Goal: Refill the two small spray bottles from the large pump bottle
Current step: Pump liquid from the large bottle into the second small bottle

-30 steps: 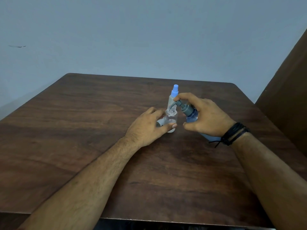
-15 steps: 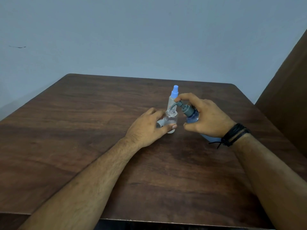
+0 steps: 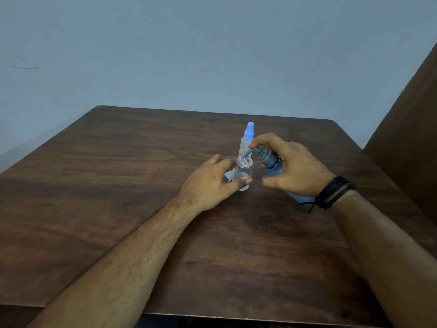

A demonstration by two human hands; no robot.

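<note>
A small clear spray bottle stands uncapped on the wooden table, and my left hand grips its lower body. My right hand holds the large blue pump bottle tilted toward it, forefinger on the grey pump head. The pump spout points into the small bottle's open neck. Behind them stands a second small spray bottle with a blue nozzle in place. A grey cap lies by my left fingers.
A brown wooden panel rises at the table's right side. A plain pale wall lies behind the table. I wear a black cord bracelet on my right wrist.
Hardly anything has moved; both hands keep the same hold on the bottles, with the pump spout still over the small bottle's neck.
</note>
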